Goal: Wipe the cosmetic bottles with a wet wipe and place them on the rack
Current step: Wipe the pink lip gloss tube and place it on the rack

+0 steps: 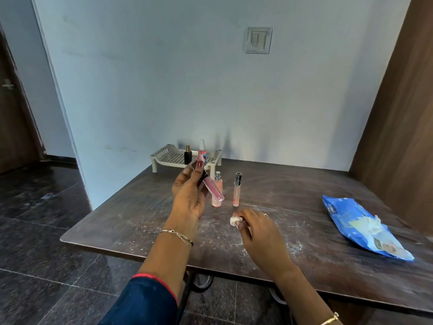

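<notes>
The left hand [187,195] holds a pink lip-gloss tube [212,188] aloft over the desk [304,195], fingers clasped round its black cap end. The right hand [260,231] pinches a crumpled wet wipe [235,221] near the front edge. The tube looks light, rigid and slick, likely slippery once damp, so it is best gripped at the cap. A pink bottle [219,182] and a slim vial [236,191] wait mid-desk. The rack [164,156] at the far left corner carries a black bottle [188,156] and a spray bottle [202,153]. Print on the blue wipes pack [360,228] is unreadable.

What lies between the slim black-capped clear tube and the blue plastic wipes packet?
Head view: only bare, dusty dark tabletop between the clear tube and blue packet.
</notes>
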{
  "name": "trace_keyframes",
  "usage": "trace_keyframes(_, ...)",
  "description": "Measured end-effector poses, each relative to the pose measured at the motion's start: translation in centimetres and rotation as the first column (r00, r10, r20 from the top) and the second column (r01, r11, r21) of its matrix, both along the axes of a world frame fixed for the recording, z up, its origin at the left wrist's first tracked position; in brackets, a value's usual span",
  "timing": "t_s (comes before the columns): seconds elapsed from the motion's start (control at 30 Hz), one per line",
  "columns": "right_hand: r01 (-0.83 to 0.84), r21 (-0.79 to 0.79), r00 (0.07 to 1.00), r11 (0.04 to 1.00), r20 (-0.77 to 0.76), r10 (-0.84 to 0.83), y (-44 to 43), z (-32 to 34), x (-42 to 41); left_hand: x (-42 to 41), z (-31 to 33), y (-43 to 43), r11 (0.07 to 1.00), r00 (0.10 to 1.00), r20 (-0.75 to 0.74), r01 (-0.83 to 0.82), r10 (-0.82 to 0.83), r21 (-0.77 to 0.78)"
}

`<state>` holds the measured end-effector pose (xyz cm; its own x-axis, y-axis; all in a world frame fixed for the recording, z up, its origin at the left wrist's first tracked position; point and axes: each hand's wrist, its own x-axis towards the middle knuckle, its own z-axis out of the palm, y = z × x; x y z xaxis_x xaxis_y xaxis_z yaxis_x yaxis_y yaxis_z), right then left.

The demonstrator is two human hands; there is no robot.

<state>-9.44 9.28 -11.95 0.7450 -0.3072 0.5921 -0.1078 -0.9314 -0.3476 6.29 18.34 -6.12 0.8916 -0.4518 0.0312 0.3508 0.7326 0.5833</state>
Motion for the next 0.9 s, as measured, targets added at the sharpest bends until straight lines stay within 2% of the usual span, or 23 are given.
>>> trace_keyframes(0.1,-0.049,0.043,0.999,0.998,0.011,0.049,0.7,1.1,2.0,1.7,0.9,1.2,0.978,0.99,0.104,-0.117,0.1,0.175)
trace_keyframes(0.17,-0.095,0.01,0.995,0.995,-0.012,0.095,1.4,1.6,3.5,3.3,1.5,1.9,0.945,0.975,0.151,-0.197,0.162,0.261)
trace_keyframes(0.3,-0.158,-0.006,0.987,0.987,-0.02,0.158,2.4,2.1,6.2,7.6,3.1,2.7,0.831,0.902,0.355,-0.384,0.245,0.402)
trace_keyframes(0.57,-0.257,-0.046,0.963,0.965,-0.095,0.252,1.5,2.6,11.8,17.5,4.7,0.9,0.66,0.807,0.555,-0.531,0.202,0.532)
trace_keyframes(0.83,-0.339,-0.119,0.934,0.933,-0.16,0.319,-0.3,2.5,15.2,24.3,3.2,-3.2,0.616,0.782,0.594,-0.566,0.191,0.547)
trace_keyframes(0.9,-0.366,-0.139,0.922,0.92,-0.185,0.339,-0.6,2.7,15.6,25.6,3.0,-4.1,0.58,0.761,0.624,-0.593,0.177,0.559)
